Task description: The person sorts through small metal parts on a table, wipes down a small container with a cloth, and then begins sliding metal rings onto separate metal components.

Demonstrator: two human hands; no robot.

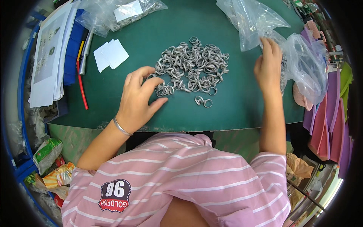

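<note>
A loose heap of grey metal rings [193,64] lies on the green tabletop. My left hand [134,96] is at the heap's left edge, its fingers curved and thumb held apart. Its fingertips reach the outermost rings, and one ring partly shows behind them. Two rings [203,101] lie apart, just in front of the heap. On the right, my right hand [269,68] stretches its fingers over the edge of a clear plastic bag [306,68] with grey pieces in it. The far fingertips are partly hidden against the plastic.
Small white paper slips [110,55] lie left of the heap. Beyond them are a bag of rings [130,15], a metal rod [86,53] and a red-and-yellow stick [82,85]. Another clear bag [249,22] lies at the back right. Purple and pink sheets [329,113] stand at the right edge.
</note>
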